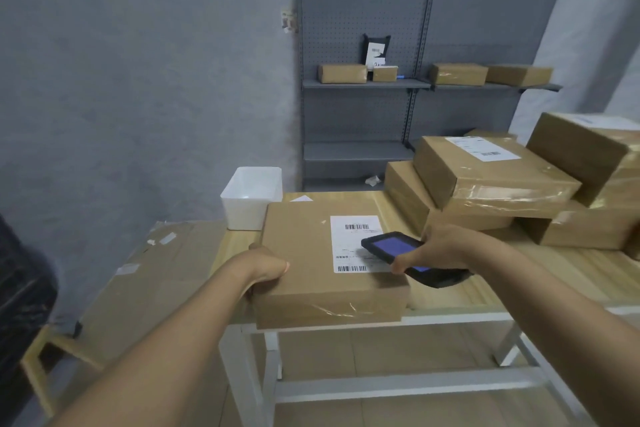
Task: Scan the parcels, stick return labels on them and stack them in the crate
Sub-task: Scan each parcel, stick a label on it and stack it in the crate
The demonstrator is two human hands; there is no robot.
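— Start at the fingers. What is the right hand [446,246] doing?

— Its fingers are curled round a black handheld scanner [412,258], thumb lying along the near edge. The scanner's screen glows blue and faces up; its front end hangs over the white shipping label [353,239] on the parcel [322,260] in front of the person.

— And the left hand [268,265]?

— It grips the parcel's left edge. The thumb rests on the top face and the other fingers wrap down over the side, so I cannot see how they lie underneath.

— Where exactly does that parcel sit?

— Flat on the wooden table [485,288], at its near left corner, with the front face reaching just past the table's edge. The label is on the right half of the top, with barcodes at its top and bottom. Clear tape runs along the front lower edge.

— What else is on the table?

— A white plastic bin [251,198] stands just behind the parcel at the far left corner. To the right, a pile of taped parcels [491,180] lies stacked unevenly; the upper one carries a label of its own.

— Further out?

— A grey pegboard shelf unit [415,87] against the wall holds four small boxes on one shelf. Left of the table, a large flattened cardboard sheet [149,284] lies at table height, and something dark and blurred sits at the left frame edge.
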